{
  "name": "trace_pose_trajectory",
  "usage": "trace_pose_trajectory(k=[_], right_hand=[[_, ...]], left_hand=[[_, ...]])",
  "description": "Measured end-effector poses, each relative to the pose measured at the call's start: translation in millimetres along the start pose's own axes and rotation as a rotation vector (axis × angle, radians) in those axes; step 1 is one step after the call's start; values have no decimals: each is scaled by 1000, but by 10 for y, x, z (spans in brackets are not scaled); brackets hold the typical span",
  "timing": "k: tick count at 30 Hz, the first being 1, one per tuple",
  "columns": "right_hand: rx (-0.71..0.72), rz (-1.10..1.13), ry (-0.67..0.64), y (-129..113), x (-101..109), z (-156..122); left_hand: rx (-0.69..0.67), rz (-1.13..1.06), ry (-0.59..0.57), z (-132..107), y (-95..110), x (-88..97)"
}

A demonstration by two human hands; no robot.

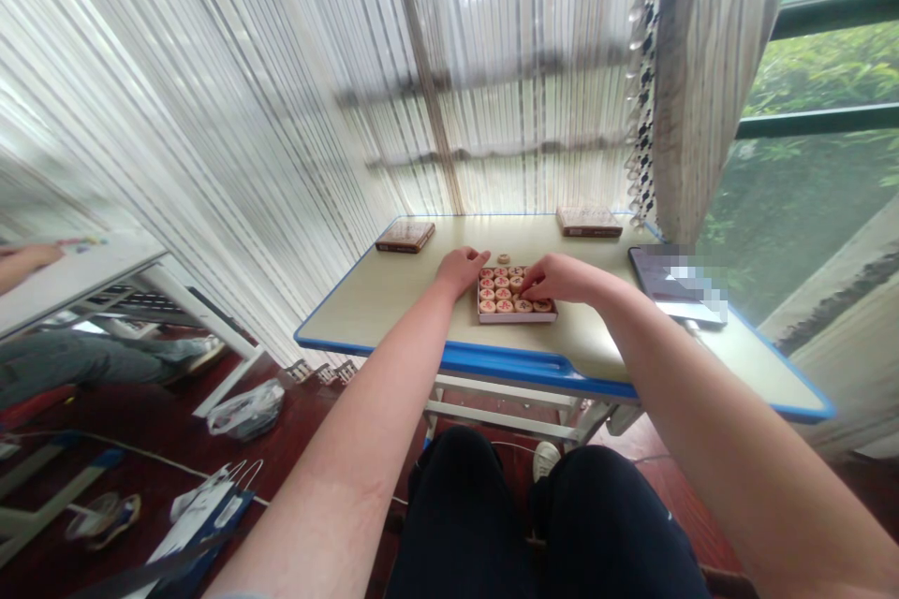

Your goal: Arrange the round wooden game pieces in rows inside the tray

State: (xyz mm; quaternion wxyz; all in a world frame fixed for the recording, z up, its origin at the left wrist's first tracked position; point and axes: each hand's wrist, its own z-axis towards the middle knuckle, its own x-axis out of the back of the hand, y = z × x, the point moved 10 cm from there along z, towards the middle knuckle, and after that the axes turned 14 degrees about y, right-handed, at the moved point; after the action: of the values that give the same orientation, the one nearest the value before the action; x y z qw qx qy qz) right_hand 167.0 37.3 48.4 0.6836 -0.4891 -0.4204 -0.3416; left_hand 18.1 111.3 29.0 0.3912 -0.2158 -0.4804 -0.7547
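A shallow box (518, 318) of round wooden Chinese chess pieces sits on the table in front of me. The pieces stand in rows, face up, with red and dark characters. Reaching over the box's right side, my right hand (562, 279) has its fingers pinched at a chess piece, which they mostly cover. My left hand (462, 270) is at the box's upper left corner, fingers loosely bent and apart, with nothing visible in them. Just behind the box lies a single loose chess piece (504, 258).
The pale table (365, 299) has a blue rim. Flat brown boxes lie at its back left (405, 236) and back right (590, 222). A dark tablet-like device (660, 273) rests at the right. String curtains (506, 131) hang behind. Another person's hand (28, 264) shows at a table far left.
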Motion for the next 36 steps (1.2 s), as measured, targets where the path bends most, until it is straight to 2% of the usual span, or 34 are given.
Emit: trace_pose_trajectory(k=[16, 36], right_hand=[[11, 9, 27, -12, 48, -6], [64, 22, 42, -30, -27, 26]], left_hand=[[0, -1, -21, -26, 32, 11], [20, 14, -28, -24, 4, -5]])
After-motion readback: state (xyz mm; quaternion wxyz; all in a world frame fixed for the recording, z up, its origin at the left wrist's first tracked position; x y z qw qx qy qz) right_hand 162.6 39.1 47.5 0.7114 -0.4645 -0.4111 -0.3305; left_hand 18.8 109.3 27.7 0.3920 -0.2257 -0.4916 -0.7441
